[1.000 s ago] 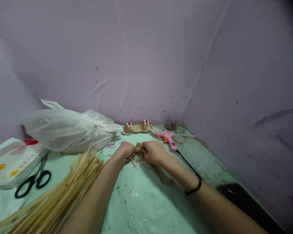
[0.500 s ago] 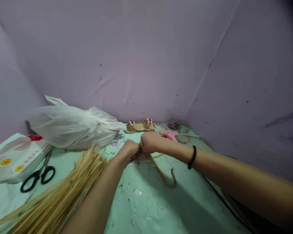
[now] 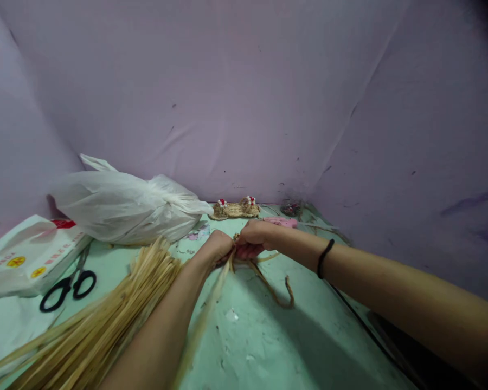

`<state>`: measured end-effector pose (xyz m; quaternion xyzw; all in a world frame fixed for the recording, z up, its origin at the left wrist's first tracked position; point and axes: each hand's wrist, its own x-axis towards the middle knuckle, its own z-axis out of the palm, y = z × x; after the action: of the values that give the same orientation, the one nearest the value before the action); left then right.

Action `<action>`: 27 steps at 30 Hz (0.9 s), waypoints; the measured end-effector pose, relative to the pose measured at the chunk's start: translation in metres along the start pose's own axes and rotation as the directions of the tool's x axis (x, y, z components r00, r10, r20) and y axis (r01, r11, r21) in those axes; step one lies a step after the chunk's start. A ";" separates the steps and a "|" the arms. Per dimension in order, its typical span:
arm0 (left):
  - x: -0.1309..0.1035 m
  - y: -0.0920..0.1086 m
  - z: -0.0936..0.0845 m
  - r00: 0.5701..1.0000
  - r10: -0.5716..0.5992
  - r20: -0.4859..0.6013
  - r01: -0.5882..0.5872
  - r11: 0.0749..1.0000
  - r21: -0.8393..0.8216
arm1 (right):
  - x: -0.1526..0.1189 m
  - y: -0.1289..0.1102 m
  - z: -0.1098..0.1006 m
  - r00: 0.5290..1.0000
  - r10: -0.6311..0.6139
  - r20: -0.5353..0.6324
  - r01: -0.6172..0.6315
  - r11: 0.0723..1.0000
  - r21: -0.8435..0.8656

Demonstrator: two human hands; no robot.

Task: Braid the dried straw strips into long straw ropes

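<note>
Gripping a straw piece (image 3: 236, 237) (mostly hidden) — left hand (image 3: 220, 245), right hand (image 3: 252, 238).

On flat green tabletop (image 3: 244, 346): white printed box (image 3: 52, 254) far left | black-handled metal scissors (image 3: 67, 281) just right of box | long tan straw bundle (image 3: 109, 311) right of scissors | knotted white plastic bag (image 3: 117, 206) behind bundle | braided golden straw piece (image 3: 235, 210) right of bag | pink plastic glue gun (image 3: 284, 222) behind bare right hand (image 3: 254, 238) | twisted brown cord (image 3: 269, 287) before it

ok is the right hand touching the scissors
Apart: the head view shows the straw bundle lying between the right hand and the scissors.
</note>
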<state>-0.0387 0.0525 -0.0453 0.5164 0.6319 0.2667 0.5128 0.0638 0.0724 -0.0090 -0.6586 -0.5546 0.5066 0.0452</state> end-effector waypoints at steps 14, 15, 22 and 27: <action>0.002 -0.005 -0.011 0.984 0.069 0.167 -0.065 0.998 -0.025 | 0.020 0.023 -0.003 0.995 -0.101 0.017 0.100 0.993 0.055; 0.001 -0.003 -0.011 0.986 0.071 0.148 -0.070 0.997 -0.017 | 0.019 0.023 -0.003 0.994 -0.110 0.029 0.109 0.993 0.039; 0.002 0.000 -0.006 0.998 0.026 0.058 -0.020 0.995 -0.099 | 0.011 0.028 -0.011 0.971 -0.214 -0.103 0.216 0.976 0.010; 0.008 -0.003 -0.011 0.990 -0.009 0.138 0.030 0.988 -0.153 | -0.002 0.025 -0.012 0.982 -0.122 -0.144 0.162 0.936 0.312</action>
<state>-0.0492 0.0611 -0.0473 0.4859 0.5774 0.2739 0.5962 0.0895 0.0674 -0.0176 -0.6301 -0.5067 0.5447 0.2226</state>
